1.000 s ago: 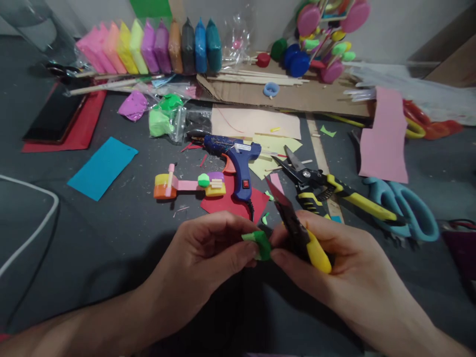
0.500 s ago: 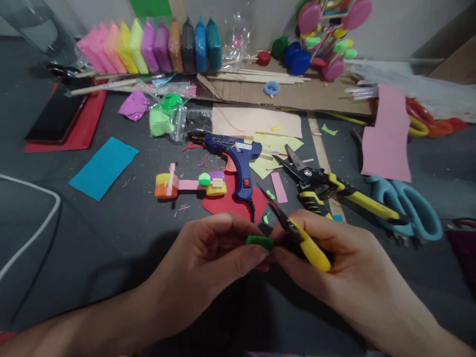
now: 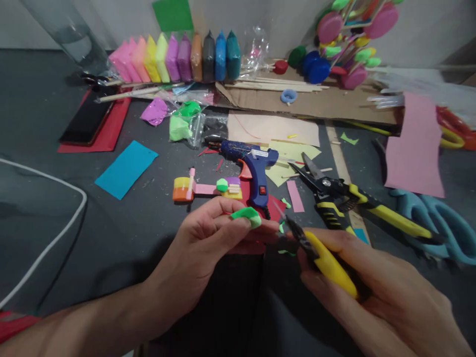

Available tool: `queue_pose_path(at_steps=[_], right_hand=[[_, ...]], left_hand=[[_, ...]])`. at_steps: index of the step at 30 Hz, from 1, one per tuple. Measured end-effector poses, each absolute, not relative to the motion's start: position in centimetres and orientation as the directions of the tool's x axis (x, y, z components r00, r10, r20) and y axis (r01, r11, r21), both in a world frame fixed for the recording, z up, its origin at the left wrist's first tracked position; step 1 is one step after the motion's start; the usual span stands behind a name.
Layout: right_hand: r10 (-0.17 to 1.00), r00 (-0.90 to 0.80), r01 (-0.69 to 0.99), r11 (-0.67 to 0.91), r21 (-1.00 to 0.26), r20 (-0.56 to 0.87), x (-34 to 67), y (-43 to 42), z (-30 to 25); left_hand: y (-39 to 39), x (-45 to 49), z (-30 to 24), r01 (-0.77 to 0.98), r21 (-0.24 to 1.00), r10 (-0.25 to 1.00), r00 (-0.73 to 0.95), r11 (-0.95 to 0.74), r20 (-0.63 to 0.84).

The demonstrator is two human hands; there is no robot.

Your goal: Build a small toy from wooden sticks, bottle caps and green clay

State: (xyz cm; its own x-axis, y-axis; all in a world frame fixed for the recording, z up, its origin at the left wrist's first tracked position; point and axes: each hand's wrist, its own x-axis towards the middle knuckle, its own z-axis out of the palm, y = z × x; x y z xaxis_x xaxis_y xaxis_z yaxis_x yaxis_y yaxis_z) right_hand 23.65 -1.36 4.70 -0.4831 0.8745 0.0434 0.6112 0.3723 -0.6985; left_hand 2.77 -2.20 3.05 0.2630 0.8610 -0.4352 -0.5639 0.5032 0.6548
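Two hands work close together: the left hand (image 3: 208, 233) pinches a green clay piece (image 3: 246, 216), while the right hand (image 3: 372, 287) grips yellow-handled cutters (image 3: 320, 253).

A dark grey work surface (image 3: 33, 109) meets a pale wall (image 3: 427, 29) behind.

Craft workspace: clay packs (image 3: 178, 57), glue gun (image 3: 251, 166), paper scraps (image 3: 126, 168).

Ahead of me lies a blue glue gun (image 3: 253, 166), with black-and-yellow shears (image 3: 345, 193) just right of it and teal scissors (image 3: 435, 218) further right. A row of coloured clay packs (image 3: 186, 58) stands far off. A blue sheet (image 3: 126, 168) lies left, near a white cable (image 3: 55, 238).
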Motion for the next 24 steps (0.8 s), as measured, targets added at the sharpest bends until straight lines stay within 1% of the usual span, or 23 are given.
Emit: queue_pose_path(at_steps=[3, 8, 12, 19, 24], right_hand=[[0.843, -0.538, 0.605, 0.39, -0.694, 0.004, 23.76, -1.56, 3.91], [0.836, -0.549, 0.621, 0.384, -0.683, -0.029, 23.19, -1.43, 3.6], [0.835, -0.548, 0.644, 0.393, -0.657, -0.038, 22.86, -1.23, 4.01], [0.84, -0.539, 0.641, 0.363, -0.677, -0.061, 22.97, -1.11, 3.98], [0.84, -0.54, 0.631, 0.367, -0.683, -0.047, 23.01, -1.22, 4.0]], left_hand=[[-2.27, 2.67, 3.15, -0.58, 0.68, 0.889, 0.208, 0.448, -0.408], [-2.37, 2.67, 3.29, -0.538, 0.724, 0.897, 0.17, 0.432, -0.408], [-2.37, 2.65, 3.21, -0.565, 0.702, 0.896, 0.184, 0.434, -0.405], [-2.47, 2.74, 3.1, -0.596, 0.661, 0.882, 0.205, 0.456, -0.424], [-2.21, 2.62, 2.98, -0.601, 0.647, 0.873, 0.206, 0.47, -0.443]])
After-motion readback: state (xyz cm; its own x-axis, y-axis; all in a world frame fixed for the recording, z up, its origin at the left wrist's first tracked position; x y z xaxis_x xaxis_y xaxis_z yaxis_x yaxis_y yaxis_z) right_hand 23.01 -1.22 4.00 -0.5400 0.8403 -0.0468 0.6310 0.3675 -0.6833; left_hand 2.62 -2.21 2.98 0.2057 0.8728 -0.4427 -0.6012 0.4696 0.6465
